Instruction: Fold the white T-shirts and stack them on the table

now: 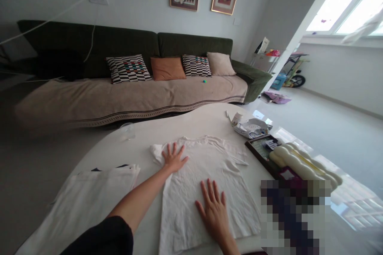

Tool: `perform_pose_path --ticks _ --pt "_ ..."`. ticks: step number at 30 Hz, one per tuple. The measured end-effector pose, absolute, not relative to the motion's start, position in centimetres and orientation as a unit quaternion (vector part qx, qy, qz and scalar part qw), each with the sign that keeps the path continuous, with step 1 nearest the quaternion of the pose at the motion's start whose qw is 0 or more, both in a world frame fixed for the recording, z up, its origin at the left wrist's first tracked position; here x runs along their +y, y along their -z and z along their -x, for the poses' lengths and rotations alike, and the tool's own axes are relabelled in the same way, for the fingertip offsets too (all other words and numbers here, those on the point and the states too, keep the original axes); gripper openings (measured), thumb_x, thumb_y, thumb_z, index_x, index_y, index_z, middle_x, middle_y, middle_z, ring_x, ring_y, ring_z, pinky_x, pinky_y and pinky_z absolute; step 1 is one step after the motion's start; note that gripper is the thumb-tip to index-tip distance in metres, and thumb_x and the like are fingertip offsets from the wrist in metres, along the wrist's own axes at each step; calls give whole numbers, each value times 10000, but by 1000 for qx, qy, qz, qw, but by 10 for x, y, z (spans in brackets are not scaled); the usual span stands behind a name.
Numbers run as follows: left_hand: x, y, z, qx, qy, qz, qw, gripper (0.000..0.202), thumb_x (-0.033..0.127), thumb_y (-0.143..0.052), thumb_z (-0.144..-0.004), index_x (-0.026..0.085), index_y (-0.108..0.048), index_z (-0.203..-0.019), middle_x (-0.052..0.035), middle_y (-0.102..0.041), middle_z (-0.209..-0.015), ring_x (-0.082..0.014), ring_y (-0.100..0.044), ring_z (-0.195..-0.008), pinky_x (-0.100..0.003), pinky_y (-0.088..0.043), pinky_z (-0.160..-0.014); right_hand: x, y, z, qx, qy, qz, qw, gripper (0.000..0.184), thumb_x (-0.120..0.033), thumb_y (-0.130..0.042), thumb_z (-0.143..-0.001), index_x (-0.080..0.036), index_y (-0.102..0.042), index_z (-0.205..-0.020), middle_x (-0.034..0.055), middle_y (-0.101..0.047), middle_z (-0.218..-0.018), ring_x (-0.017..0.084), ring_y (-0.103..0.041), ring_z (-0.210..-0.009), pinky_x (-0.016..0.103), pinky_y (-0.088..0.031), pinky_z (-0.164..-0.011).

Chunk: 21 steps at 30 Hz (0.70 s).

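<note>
A white T-shirt point(191, 191) lies spread out on the white table point(143, 151), its neckline toward the sofa and its fabric lightly wrinkled. My left hand point(174, 158) rests flat with fingers spread on the shirt near its left shoulder and sleeve. Lower down, my right hand point(213, 209) lies palm down on the body of the shirt, fingers stretched out. Neither hand grips the cloth. Beside my left forearm is a stack of folded white cloth point(98, 191), with a bit of dark fabric showing at its top edge.
A clear cup point(128, 131) stands at the table's left. On the right are a silver package point(253, 128), a dark tray point(259, 151) and a cream puffy case point(302, 163). Part of the lower right is pixelated. A green sofa point(194, 42) with cushions stands behind.
</note>
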State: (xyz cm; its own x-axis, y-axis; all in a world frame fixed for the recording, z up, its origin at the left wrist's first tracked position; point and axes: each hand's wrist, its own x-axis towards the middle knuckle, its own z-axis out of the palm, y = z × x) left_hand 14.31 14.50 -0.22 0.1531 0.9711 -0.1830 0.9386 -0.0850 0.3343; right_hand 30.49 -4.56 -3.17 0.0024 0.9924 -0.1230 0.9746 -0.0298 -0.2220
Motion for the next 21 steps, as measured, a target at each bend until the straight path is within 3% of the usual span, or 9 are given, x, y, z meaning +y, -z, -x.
perform_pose_path --ticks 4,7,10,16,21 --pt "165 -19 -108 684 -48 -700 199 501 396 -531 -850 311 -450 -1337 -81 -332 -1494 -358 -207 -1379 -660 -51 -1068 -44 30 -309 -698 -113 706 42 638 -576 -222 -919 -253 -194 -1468 41 -136 -1549 282 -85 -1425 551 -153 -1094" --pt "171 -29 -72 732 -61 -641 221 471 335 -563 -867 201 -456 -1306 -123 -414 -1407 -321 -381 -1282 -595 -297 -1029 -40 29 -310 -699 -108 705 40 637 -572 -229 -920 -254 -186 -1469 33 -124 -1552 282 -71 -1427 546 -134 -1100" --pt "168 -35 -46 749 -75 -593 287 358 324 -577 -872 173 -536 -1193 -83 -547 -1234 -245 -557 -1081 -452 -481 -890 -42 30 -308 -697 -108 707 41 627 -555 -239 -925 -254 -178 -1472 29 -105 -1556 282 -52 -1428 551 -118 -1100" --pt "162 -60 -25 740 -128 -513 416 324 331 -558 -883 153 -556 -1154 -76 -585 -1158 -218 -597 -982 -416 -519 -820 -43 28 -310 -694 -123 709 40 615 -531 -282 -929 -248 -197 -1469 31 -129 -1555 268 -43 -1430 543 -113 -1103" --pt "151 -62 -26 746 -212 -450 443 331 329 -547 -892 159 -539 -1176 -84 -582 -1160 -204 -602 -964 -407 -526 -804 -43 12 -302 -682 -133 718 46 586 -443 -319 -939 -224 -202 -1470 86 -139 -1551 300 -43 -1426 611 -115 -1072"
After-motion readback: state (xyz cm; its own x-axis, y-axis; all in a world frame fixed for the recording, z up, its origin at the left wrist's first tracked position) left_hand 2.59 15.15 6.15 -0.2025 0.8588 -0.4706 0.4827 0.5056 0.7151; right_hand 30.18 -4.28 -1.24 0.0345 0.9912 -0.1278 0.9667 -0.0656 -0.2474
